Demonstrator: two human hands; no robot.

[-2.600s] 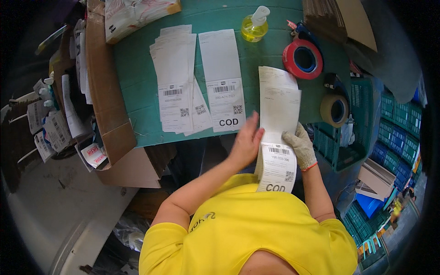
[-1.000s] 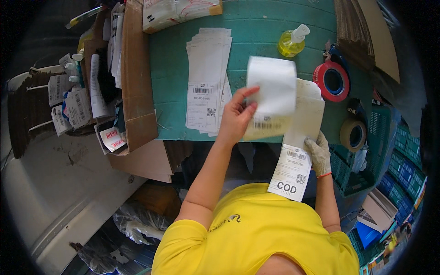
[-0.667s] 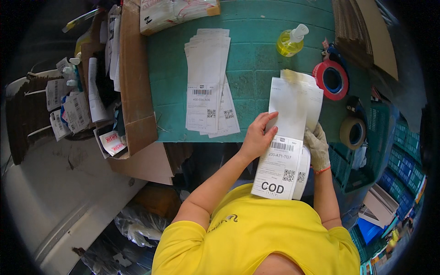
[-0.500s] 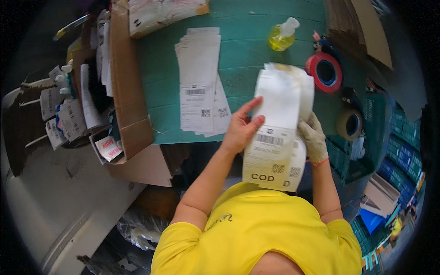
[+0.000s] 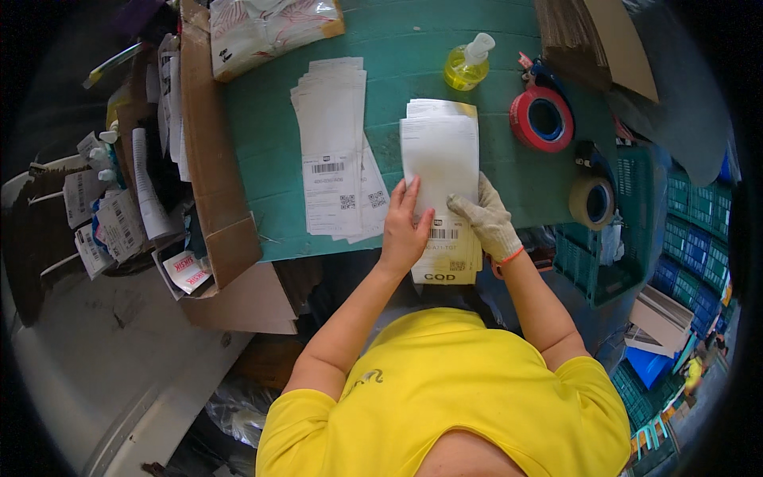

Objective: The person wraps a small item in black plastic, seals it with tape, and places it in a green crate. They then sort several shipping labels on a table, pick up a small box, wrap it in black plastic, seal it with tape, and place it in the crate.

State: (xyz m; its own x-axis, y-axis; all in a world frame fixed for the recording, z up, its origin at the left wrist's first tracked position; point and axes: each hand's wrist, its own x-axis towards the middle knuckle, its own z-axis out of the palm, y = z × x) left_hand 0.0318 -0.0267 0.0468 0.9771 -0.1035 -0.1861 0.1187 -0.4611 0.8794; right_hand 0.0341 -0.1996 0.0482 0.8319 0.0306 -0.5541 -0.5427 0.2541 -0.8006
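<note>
A thick stack of long white shipping labels [image 5: 441,147] lies between my hands at the table's near edge, its printed lower end jutting out past that edge. My bare left hand [image 5: 406,229] holds the stack by its left side, thumb over the top sheet. On the other side my right hand [image 5: 489,219], in a pale knit glove, grips it with the thumb on top and the fingers largely hidden. To the left rests a second pile of labels [image 5: 327,127], slightly fanned, barcodes and square codes toward me.
On the green table [image 5: 389,48] stand a pump bottle of yellow liquid [image 5: 467,63], a red tape roll [image 5: 518,119] and a tan tape roll [image 5: 581,203]. A plastic-wrapped parcel [image 5: 270,36] lies far left, beside an open cardboard box [image 5: 208,143]. Green crates [image 5: 636,179] stand at right.
The labels in my hands have come down and left, and their spread edges are now mostly lined up. My gloved thumb has come over the top sheet.
</note>
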